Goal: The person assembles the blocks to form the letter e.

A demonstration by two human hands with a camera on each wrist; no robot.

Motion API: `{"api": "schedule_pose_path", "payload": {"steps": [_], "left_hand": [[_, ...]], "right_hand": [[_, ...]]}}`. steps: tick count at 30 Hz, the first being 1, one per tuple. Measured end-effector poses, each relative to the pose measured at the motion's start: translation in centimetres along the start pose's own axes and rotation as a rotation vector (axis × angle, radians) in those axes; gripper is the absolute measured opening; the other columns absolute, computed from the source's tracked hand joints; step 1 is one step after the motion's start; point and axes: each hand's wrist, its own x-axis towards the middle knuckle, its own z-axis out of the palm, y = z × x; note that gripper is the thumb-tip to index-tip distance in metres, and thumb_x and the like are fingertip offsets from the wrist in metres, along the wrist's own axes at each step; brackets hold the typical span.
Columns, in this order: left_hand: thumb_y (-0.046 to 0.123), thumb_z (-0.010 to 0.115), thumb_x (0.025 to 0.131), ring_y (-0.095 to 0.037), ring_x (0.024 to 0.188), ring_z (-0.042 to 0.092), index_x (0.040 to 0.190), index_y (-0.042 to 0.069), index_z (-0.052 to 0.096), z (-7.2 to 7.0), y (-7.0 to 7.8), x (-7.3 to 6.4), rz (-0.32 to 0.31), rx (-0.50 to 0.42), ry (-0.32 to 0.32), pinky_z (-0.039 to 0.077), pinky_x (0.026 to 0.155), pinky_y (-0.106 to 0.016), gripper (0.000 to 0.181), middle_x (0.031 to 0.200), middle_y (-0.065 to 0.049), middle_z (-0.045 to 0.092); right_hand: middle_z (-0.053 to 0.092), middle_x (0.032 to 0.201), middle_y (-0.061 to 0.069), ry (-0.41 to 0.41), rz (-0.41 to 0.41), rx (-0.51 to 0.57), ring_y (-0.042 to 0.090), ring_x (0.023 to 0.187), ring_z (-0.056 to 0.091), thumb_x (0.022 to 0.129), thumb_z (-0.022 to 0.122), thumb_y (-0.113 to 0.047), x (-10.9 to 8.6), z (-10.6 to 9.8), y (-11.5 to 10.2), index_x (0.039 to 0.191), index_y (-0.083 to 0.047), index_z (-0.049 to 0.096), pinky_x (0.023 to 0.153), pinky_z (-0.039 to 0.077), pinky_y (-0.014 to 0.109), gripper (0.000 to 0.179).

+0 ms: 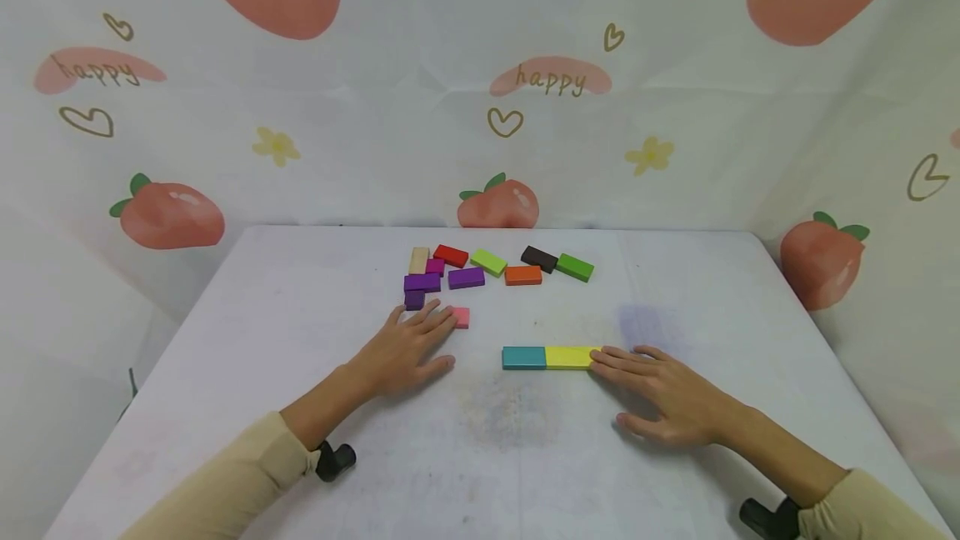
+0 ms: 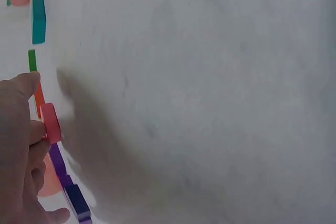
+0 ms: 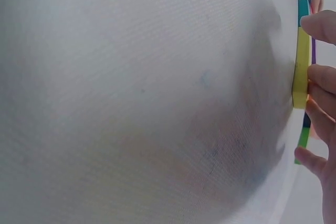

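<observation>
My left hand point(image 1: 408, 350) reaches forward with fingers extended, its fingertips resting on a small pink block point(image 1: 462, 318). In the left wrist view the same pink block point(image 2: 51, 124) lies against those fingers. My right hand point(image 1: 667, 394) is spread out flat, and its fingertips touch the right end of a long yellow block point(image 1: 568, 358). A teal block point(image 1: 523, 358) lies end to end with the yellow one, in a straight row. The right wrist view shows the yellow block point(image 3: 301, 72) beside the right fingers, which partly cover it.
Behind the hands lie several loose blocks: beige point(image 1: 419, 261), red point(image 1: 451, 255), magenta point(image 1: 435, 267), purple point(image 1: 467, 277), lime point(image 1: 489, 262), orange point(image 1: 522, 275), dark brown point(image 1: 539, 258) and green point(image 1: 575, 267). A small dark purple block point(image 1: 414, 300) sits near my left fingertips. A printed curtain point(image 1: 390, 148) hangs behind the white table point(image 1: 420, 482).
</observation>
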Motion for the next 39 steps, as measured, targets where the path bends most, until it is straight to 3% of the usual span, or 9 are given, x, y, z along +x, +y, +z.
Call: {"api": "schedule_pose_path", "payload": {"steps": [9, 16, 23, 29, 39], "left_hand": [[0.050, 0.049, 0.100, -0.029, 0.150, 0.023, 0.155, 0.014, 0.036, 0.5, 2.5, -0.8, 0.066, 0.011, 0.018, 0.020, 0.111, -0.070, 0.068, 0.160, -0.005, 0.034], [0.050, 0.049, 0.100, -0.029, 0.149, 0.025, 0.154, 0.012, 0.037, 0.6, 3.7, -1.0, 0.107, 0.017, 0.023, 0.024, 0.111, -0.067, 0.067, 0.159, -0.006, 0.036], [0.051, 0.049, 0.100, -0.028, 0.150, 0.024, 0.156, 0.013, 0.035, 0.4, 4.6, -1.1, 0.089, -0.008, -0.036, 0.028, 0.113, -0.062, 0.069, 0.160, -0.005, 0.033], [0.050, 0.048, 0.100, -0.028, 0.148, 0.027, 0.154, 0.012, 0.037, 0.7, 5.4, -1.4, 0.092, 0.011, -0.014, 0.032, 0.112, -0.060, 0.067, 0.159, -0.006, 0.035], [0.053, 0.045, 0.100, -0.026, 0.149, 0.026, 0.156, 0.012, 0.035, 0.9, 6.6, -1.8, 0.044, 0.004, -0.029, 0.033, 0.112, -0.058, 0.069, 0.161, -0.004, 0.032]], "right_hand": [[0.049, 0.150, -0.001, -0.034, 0.052, 0.018, 0.018, 0.137, 0.048, 0.085, 0.074, -0.039, 0.1, -0.1, -0.2, 0.146, -0.015, 0.053, 0.102, 0.043, 0.052, 0.069], [0.050, 0.150, 0.000, -0.030, 0.050, 0.010, 0.018, 0.136, 0.048, 0.085, 0.074, -0.039, 0.2, -0.1, -0.3, 0.145, -0.015, 0.054, 0.101, 0.043, 0.052, 0.068], [0.051, 0.149, -0.001, -0.022, 0.050, 0.009, 0.018, 0.135, 0.050, 0.085, 0.074, -0.038, 0.2, -0.2, -0.4, 0.144, -0.014, 0.055, 0.101, 0.043, 0.051, 0.066], [0.052, 0.148, 0.000, -0.009, 0.050, 0.010, 0.019, 0.134, 0.050, 0.086, 0.074, -0.038, 0.2, -0.2, -0.5, 0.143, -0.014, 0.055, 0.101, 0.044, 0.053, 0.065], [0.052, 0.148, -0.001, -0.010, 0.052, 0.005, 0.018, 0.135, 0.050, 0.085, 0.074, -0.037, 0.2, -0.2, -0.4, 0.143, -0.014, 0.056, 0.102, 0.043, 0.051, 0.065]]}}
